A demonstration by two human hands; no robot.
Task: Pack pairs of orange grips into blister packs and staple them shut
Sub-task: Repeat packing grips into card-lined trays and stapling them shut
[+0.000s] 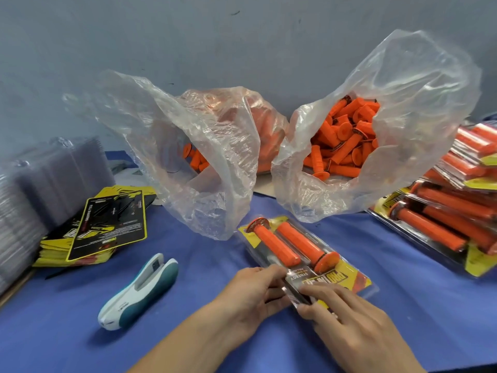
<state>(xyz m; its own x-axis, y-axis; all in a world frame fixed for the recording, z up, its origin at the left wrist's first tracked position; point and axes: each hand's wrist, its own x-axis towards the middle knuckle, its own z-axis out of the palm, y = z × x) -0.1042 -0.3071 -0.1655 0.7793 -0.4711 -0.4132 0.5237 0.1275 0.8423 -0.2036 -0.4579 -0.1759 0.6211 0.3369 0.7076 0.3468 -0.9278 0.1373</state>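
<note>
Step in hand: closing the loaded blister pack (349,278). The pack is laid flat and slanted near the middle of the tabletop (67,340), toward its near edge. The two orange grips (277,246) are seated side by side inside it, flanges at opposite ends. The near end of the pack is pinched at its left edge by the left hand (250,292), fingers curled onto it. The right hand (355,327) is laid on the same end with fingers mostly straight, pressing the clear cover onto the yellow card; nothing is gripped in it. No staple can be made out, too small to tell. The stapler (139,294) is seen lying untouched toward the left of the near edge, well apart from both hands.

Judged next: the cover must be held aligned by one hand while the stapler is fetched by the other and brought over the pack's rim.

Loose grips are held in two plastic bags (403,130) at the far edge. Finished packs (457,219) are piled at the right edge, printed cards (107,224) at the left.
</note>
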